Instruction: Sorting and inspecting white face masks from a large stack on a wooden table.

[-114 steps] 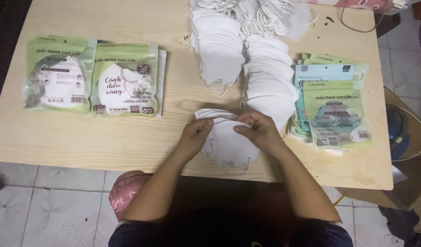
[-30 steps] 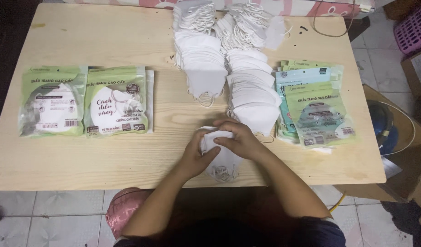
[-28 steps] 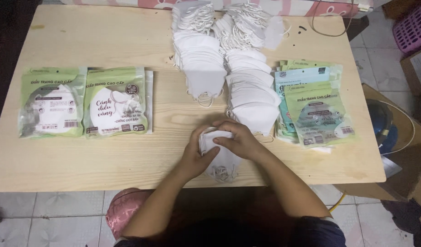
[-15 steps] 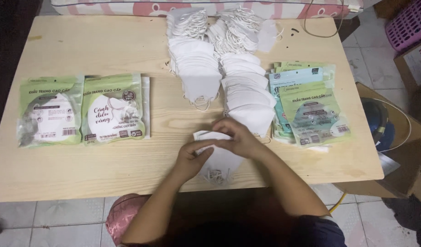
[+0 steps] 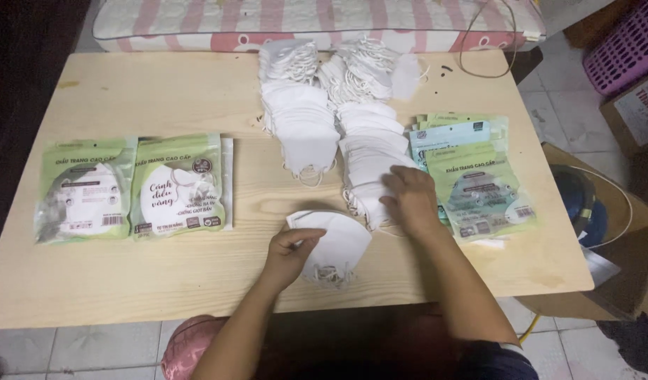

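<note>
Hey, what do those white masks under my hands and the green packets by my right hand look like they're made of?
White masks: apparently soft nonwoven fabric, matte, creased, with thin elastic-looking loops. Green packets: likely thin plastic film, glossy, with a see-through window. Table: light wood, visible grain.

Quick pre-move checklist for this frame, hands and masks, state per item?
1. Left hand resting on the small stack of masks near the table's front edge: ok.
2. Right hand on the near end of the right row of masks: ok.
3. Right hand has one single mask separated: cannot tell, fingers cover it.
4. Small stack fully on the table, not over the edge: ok.
5. Empty bags right of the right hand, in a pile: ok.
6. Filled bags at the left, flat, apart from both hands: ok.
</note>
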